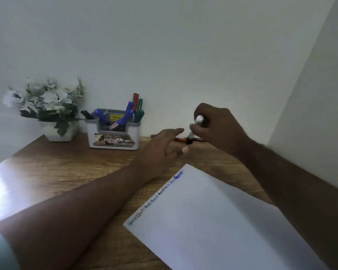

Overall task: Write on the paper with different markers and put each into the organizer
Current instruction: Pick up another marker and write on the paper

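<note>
My right hand (215, 127) is raised above the desk, closed around a white-barrelled marker (196, 124) that points down, its dark end near the desk. My left hand (160, 149) hovers just left of it with fingers spread and holds nothing. The white paper (219, 221) lies at the lower right with a row of words in several colours along its upper left edge. The grey organizer (113, 133) stands at the back and holds blue, red, green and black markers. A few loose markers (164, 137) lie on the desk behind my hands, partly hidden.
A white pot of white flowers (47, 106) stands at the back left beside the organizer. The wooden desk (66, 172) meets a white wall behind and on the right. Bright glare covers the desk's left edge.
</note>
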`<state>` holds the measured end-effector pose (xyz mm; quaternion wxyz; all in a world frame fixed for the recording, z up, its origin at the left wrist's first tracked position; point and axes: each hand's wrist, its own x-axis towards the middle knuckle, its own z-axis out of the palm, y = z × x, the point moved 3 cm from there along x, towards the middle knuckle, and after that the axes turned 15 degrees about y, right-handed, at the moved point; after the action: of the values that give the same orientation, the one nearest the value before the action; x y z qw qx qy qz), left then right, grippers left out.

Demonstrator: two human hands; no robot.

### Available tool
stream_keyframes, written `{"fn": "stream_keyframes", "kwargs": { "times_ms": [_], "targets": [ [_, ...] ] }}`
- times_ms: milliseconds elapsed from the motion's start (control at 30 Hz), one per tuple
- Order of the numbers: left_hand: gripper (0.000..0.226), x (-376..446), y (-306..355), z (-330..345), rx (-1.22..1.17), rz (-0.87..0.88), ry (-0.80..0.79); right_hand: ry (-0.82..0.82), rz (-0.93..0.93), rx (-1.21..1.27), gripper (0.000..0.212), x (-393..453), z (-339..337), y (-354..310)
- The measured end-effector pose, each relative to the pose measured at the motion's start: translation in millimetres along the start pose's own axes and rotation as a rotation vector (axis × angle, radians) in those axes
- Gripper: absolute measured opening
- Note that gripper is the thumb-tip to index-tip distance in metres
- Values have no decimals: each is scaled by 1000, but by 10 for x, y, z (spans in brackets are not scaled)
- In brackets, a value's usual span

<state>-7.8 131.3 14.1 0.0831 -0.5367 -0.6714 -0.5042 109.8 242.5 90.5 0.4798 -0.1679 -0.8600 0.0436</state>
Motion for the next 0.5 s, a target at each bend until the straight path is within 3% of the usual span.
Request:
{"fn": "stream_keyframes", "kwargs": {
  "times_ms": [100, 167, 267, 367, 433, 500],
  "targets": [
    [38, -122, 246, -113, -94, 52, 92, 88, 252, 559, 20, -185, -310, -298],
    [27, -240, 375, -208, -79, 80, 164, -7, 372, 765, 19, -318, -390, -409],
    [25, -407, 463, -294, -33, 131, 89, -254, 434, 868, 21, -483, -344, -517],
    [18, -531, 564, -423, -137, 191, -5, -393, 420, 892, 32, -550, -290, -546],
    [16, -529, 572, -476, -216, 136, -41, -473, 468, 961, 30, -550, -248, -532],
    [34, -442, 495, -497, -260, -7, 8, -522, 533, 1006, 32, -528, -188, -520]
  ]
}}
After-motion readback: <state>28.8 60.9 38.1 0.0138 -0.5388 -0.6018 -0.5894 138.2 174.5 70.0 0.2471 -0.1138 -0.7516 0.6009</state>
